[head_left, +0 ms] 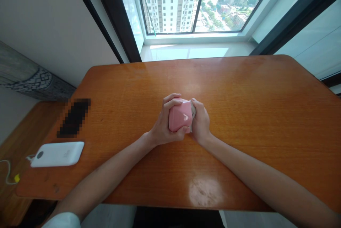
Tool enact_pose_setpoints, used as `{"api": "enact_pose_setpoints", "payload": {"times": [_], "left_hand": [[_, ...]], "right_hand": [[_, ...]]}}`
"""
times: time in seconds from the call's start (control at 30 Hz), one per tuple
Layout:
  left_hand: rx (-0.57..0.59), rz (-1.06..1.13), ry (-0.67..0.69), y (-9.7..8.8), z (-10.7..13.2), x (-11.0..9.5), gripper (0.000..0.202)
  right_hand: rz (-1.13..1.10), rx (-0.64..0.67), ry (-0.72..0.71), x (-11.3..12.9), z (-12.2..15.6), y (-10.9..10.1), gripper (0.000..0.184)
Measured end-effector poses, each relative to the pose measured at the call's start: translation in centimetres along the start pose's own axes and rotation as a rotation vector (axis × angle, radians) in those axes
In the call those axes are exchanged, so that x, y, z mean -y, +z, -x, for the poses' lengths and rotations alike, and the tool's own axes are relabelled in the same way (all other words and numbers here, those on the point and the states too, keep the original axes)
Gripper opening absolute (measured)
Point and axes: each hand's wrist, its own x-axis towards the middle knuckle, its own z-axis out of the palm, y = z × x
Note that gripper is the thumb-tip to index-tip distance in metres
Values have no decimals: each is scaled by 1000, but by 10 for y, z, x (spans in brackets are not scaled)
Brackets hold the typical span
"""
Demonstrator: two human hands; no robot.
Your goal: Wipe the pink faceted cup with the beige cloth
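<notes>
A small glossy pink box-shaped object [180, 116], with rounded edges and a pale mark on its face, is held up over the middle of the wooden table. My left hand [170, 121] wraps round it from the left, fingers across the top and thumb along the bottom. On its right side a greyish part [193, 111] shows, and my right hand [201, 121] is closed against that part with the thumb uppermost. Most of the right fingers are hidden behind the hand. The object's exact kind cannot be told.
A white power bank-like device [58, 154] with a cable lies at the table's left edge. Behind it is a dark pixelated patch [74, 117]. The brown table [253, 114] reaches to a window [197, 4]. A patterned grey curtain [34, 75] hangs at the left.
</notes>
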Motion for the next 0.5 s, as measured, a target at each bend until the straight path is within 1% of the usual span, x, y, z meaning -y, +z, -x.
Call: {"api": "enact_pose_setpoints", "payload": {"times": [0.07,0.17,0.2,0.23,0.3,0.37,0.4,0.47,0.5], "left_hand": [[19,46,-14,-1,0,0,75],[50,173,-67,-1,0,1,73],[51,198,-85,-1,1,2,73],[42,202,-99,-1,1,2,73],[8,156,-91,0,1,2,74],[-13,78,-50,0,0,1,76],[-13,41,-31,0,0,1,78],[0,-1,-5,-1,0,0,78],[5,3,0,-1,-1,0,77]], "right_hand": [[56,27,-58,-2,4,-3,56],[163,122,-233,-7,11,-10,59],[167,132,-253,-8,12,-10,59],[153,120,-233,-8,12,-10,59],[71,55,-113,-7,8,-5,57],[-45,-3,12,-4,3,1,53],[-90,-19,50,-2,1,3,51],[-99,-17,57,-2,0,4,50],[-56,1,21,-2,1,2,52]]}}
